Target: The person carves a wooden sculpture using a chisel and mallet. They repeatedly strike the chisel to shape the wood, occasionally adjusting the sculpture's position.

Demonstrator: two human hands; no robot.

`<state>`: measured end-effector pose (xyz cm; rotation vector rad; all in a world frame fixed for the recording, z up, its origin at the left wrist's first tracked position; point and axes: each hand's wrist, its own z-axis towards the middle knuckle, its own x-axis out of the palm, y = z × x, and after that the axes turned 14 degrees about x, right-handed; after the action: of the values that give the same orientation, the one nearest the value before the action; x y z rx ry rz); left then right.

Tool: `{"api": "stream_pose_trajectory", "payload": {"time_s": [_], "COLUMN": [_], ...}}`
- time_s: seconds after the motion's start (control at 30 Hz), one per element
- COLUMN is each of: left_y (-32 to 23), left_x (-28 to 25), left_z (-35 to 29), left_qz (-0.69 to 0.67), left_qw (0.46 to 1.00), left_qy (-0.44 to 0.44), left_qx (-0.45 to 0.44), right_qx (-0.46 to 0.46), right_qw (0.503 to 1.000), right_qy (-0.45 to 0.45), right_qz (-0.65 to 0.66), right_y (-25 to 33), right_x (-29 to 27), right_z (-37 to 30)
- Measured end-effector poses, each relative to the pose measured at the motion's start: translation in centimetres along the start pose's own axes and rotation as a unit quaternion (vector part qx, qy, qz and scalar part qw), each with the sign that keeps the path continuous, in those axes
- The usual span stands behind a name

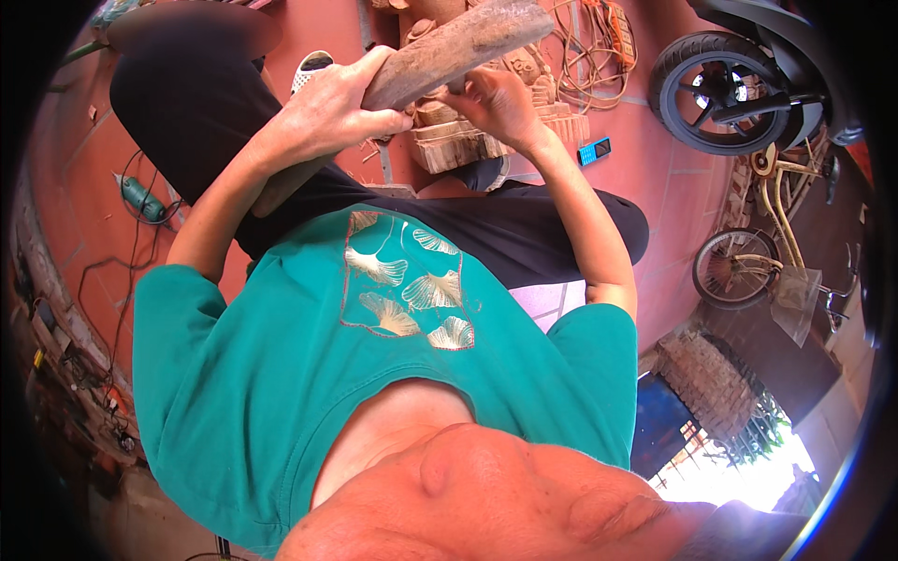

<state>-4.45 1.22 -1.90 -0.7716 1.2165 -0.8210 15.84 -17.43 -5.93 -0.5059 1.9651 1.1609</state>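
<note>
My left hand (351, 107) is wrapped round a thick, worn wooden club (458, 51), which slants up to the right with its blunt end at the top. Just beneath it, my right hand (502, 107) is closed with its fingers curled at the carved wood; what they grip is mostly hidden. The pale wood carving (458, 150), with rounded and stepped shapes, lies on the floor before me, partly covered by the club and both hands. My crossed legs, in dark trousers, are close to it.
A blue mobile phone (594, 151) lies on the red tile floor right of the carving. Coiled cables and an orange power strip (619, 42) are behind it. A green power tool (142, 198) with its cord sits at left. A motorbike wheel (718, 93) and a bicycle (739, 266) stand at right.
</note>
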Motion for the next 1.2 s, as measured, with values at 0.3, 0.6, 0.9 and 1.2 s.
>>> {"api": "stream_pose_trajectory", "payload": {"time_s": [0.3, 0.6, 0.9, 1.2], "left_y": [-1.7, -2.3, -1.0, -1.1], "left_x": [-1.0, -0.9, 0.0, -0.2], "left_z": [0.7, 0.8, 0.4, 0.8], "left_qz": [-0.037, -0.143, 0.012, -0.013], "left_qw": [0.992, 0.987, 0.998, 0.998], "left_qy": [0.041, -0.013, 0.027, 0.006], "left_qx": [-0.11, -0.073, -0.048, -0.055], "right_qx": [0.079, -0.001, 0.016, -0.002], "right_qw": [0.995, 0.997, 0.998, 0.998], "right_qy": [-0.035, -0.032, -0.032, -0.037], "right_qz": [0.055, 0.076, 0.06, 0.056], "right_y": [-1.0, -1.6, -1.9, -0.9], "right_x": [-1.4, -0.7, -0.1, -0.6], "right_z": [-0.3, -0.2, 0.4, 0.3]}}
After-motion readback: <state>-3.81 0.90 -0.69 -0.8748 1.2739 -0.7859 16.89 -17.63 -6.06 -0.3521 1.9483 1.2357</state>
